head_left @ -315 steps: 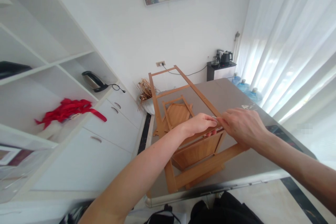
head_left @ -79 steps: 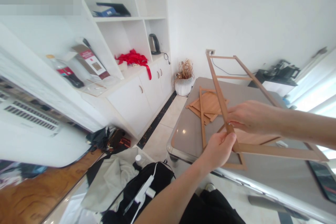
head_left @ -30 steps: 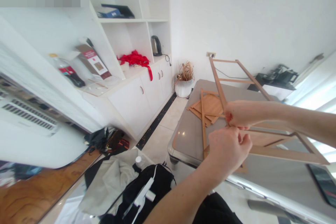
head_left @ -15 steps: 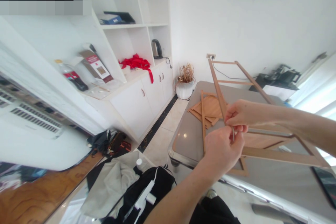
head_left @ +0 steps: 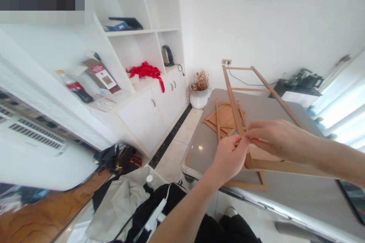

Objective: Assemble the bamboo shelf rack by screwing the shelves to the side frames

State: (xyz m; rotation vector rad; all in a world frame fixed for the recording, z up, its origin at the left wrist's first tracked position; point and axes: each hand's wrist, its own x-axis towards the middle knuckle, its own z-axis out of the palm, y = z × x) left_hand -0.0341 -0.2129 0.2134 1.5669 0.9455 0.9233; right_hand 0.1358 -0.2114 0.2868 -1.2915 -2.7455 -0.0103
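My left hand (head_left: 232,157) is closed in a pinch at the near end of a wooden frame (head_left: 234,104). My right hand (head_left: 270,136) is closed too, its fingertips meeting those of my left hand. Between them shows only a small glint, mostly hidden by the fingers; a thin metal rod showed at my left fingers a moment ago. The frame, with two long rails and crosspieces, stands up from the grey table (head_left: 199,159). Under and behind it lie flat wooden panels (head_left: 226,115) and a smaller wooden frame piece (head_left: 262,182).
On the left stands a white cabinet (head_left: 139,115) with a cola bottle (head_left: 78,87), red cloth (head_left: 145,70) and a kettle (head_left: 167,55). A planter (head_left: 199,98) is in the corner. Clothes (head_left: 119,201) and a white power strip (head_left: 154,214) lie beside my legs.
Both hands have shifted left, my right hand's fingers now straighter and meeting the left fingertips. The thin metal rod is now mostly hidden. The view has turned slightly.
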